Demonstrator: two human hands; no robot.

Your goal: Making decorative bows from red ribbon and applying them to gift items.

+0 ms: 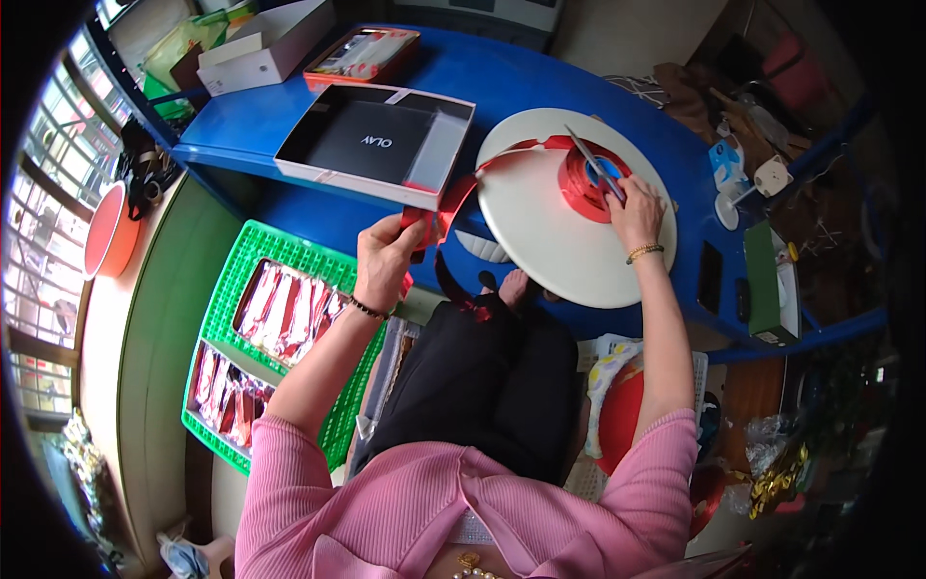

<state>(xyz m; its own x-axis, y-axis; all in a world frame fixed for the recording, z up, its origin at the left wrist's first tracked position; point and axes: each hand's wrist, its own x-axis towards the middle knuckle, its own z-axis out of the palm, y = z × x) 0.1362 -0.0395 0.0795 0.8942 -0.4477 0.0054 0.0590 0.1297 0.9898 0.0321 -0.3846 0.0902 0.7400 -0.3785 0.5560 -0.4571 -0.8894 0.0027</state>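
My left hand is closed in a pinch on a red ribbon, beside the near edge of a shallow open box with a black inside. From there the ribbon runs up and right to a red ribbon roll with a blue core, lying on a round white board. Over the roll, my right hand is wrapped round slim grey scissors, their tip pointing away to the upper left. A dark end of ribbon hangs below my left hand, near my knee.
Green plastic crates holding trays of red and white ribbon pieces stand at my left. The blue table also carries a white box, a red-rimmed tray, a black phone and a green box. An orange basin sits far left.
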